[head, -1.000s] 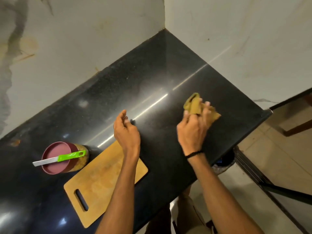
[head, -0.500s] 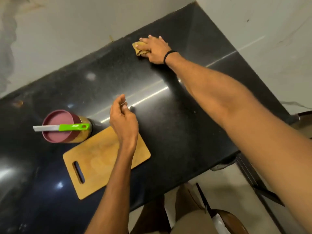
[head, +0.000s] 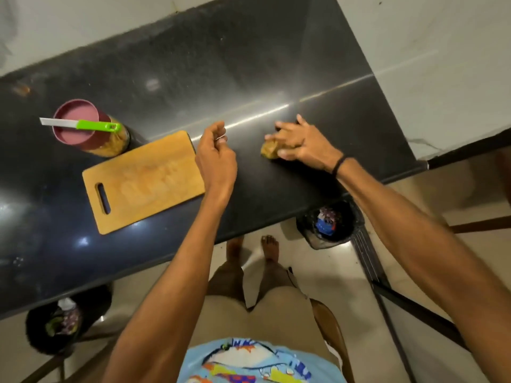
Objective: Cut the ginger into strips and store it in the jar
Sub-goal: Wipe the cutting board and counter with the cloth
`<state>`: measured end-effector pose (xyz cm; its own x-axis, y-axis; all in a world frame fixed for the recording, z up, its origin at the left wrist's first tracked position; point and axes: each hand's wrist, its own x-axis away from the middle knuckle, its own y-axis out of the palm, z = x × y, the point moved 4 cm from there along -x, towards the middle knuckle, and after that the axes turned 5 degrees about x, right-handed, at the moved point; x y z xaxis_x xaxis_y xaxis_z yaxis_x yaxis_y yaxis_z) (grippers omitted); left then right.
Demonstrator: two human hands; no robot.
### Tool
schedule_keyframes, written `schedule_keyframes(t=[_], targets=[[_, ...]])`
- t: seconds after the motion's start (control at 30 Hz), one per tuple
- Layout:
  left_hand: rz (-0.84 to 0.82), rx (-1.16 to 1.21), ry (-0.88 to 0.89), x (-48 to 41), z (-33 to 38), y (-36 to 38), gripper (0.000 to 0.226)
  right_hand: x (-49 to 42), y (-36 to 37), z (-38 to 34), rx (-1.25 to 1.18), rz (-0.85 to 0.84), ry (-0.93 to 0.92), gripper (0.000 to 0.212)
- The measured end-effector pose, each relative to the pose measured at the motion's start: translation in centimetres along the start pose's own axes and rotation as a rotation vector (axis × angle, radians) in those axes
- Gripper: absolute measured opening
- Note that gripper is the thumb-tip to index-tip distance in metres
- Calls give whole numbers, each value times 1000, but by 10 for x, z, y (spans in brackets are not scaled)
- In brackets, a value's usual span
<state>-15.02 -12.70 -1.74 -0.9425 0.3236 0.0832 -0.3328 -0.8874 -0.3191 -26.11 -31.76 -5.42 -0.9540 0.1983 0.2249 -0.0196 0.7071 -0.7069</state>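
Note:
A glass jar [head: 112, 145] with yellowish contents stands at the left of the black counter [head: 249, 64], its maroon lid [head: 72, 134] on. A green-handled knife [head: 96, 125] lies across the lid. In front of the jar lies a bare wooden cutting board [head: 143, 178]. My left hand [head: 215, 158] hovers by the board's right corner, fingers loosely curled, nothing visible in it. My right hand [head: 304, 145] presses a bunched yellow cloth [head: 268, 150] onto the counter with spread fingers. No loose ginger shows.
Two black bins stand on the floor below the counter's front edge, one to the right [head: 345, 230] and one to the left [head: 38, 327]. White walls close the counter at the back and right. A wooden chair [head: 331, 330] is behind my legs.
My right hand has dragged the cloth from the far back of the counter toward the front, near my left hand. The left hand stays by the board's corner.

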Motion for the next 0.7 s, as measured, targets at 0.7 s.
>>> schedule_keyframes(t=[0.7], targets=[[222,32,-104,2,4,-94,41,-84,6,-46,458,335,321,45]])
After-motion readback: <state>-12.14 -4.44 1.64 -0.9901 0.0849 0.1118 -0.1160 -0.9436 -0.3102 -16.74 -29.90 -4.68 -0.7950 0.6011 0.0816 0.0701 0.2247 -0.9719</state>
